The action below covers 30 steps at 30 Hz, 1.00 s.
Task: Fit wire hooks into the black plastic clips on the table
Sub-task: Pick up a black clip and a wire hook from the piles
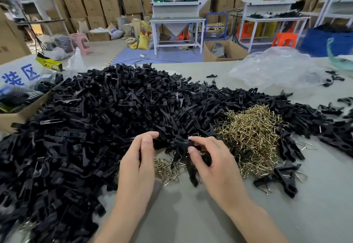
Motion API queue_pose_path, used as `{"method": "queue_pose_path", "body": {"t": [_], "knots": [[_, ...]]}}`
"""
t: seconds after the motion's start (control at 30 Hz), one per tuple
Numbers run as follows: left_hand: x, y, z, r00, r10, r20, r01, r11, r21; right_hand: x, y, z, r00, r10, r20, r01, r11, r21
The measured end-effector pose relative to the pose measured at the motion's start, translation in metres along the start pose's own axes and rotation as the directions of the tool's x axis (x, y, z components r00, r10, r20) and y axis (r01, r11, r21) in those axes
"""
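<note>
I am watching two bare hands meeting over a grey table [191,219]. The left hand [137,158] is curling its fingers round one end of a black plastic clip [180,144], while the right hand [212,163] is pinching the other end between thumb and forefinger. The clip is matte black and forked, held just above the table's near middle. A heap of black clips [95,118] is lying to the left, touching a brass-coloured pile of wire hooks [252,134] on the right.
</note>
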<state>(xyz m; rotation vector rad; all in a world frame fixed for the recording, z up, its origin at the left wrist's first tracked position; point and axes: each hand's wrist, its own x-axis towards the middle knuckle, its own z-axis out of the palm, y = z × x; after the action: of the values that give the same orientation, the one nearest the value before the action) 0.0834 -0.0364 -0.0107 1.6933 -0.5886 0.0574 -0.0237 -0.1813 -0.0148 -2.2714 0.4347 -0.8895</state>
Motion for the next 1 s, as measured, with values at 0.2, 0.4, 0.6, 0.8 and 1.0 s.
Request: {"method": "queue_pose_path", "body": {"t": [0.2, 0.4, 0.6, 0.8, 1.0], "knots": [[0.002, 0.006, 0.007, 0.963, -0.194, 0.188, 0.253, 0.89, -0.379, 0.001, -0.005, -0.004, 0.985, 0.136, 0.104, -0.165, 0.917, 0.363], [-0.001, 0.02, 0.005, 0.981, -0.147, 0.127, 0.184, 0.916, -0.358, 0.006, -0.006, -0.009, 0.958, 0.256, 0.129, -0.284, 0.79, 0.543], [-0.006, 0.023, 0.008, 0.964, -0.105, 0.242, 0.174, 0.942, -0.286, 0.01, -0.003, -0.011, 0.949, 0.268, 0.165, -0.313, 0.737, 0.599], [-0.01, 0.024, 0.008, 0.975, 0.02, 0.223, 0.001, 0.996, -0.092, 0.008, -0.005, -0.009, 0.957, 0.222, 0.186, -0.29, 0.749, 0.595], [-0.015, 0.023, 0.005, 0.962, -0.024, 0.273, 0.027, 1.0, -0.005, 0.006, -0.006, -0.009, 0.952, 0.204, 0.226, -0.304, 0.68, 0.667]]}}
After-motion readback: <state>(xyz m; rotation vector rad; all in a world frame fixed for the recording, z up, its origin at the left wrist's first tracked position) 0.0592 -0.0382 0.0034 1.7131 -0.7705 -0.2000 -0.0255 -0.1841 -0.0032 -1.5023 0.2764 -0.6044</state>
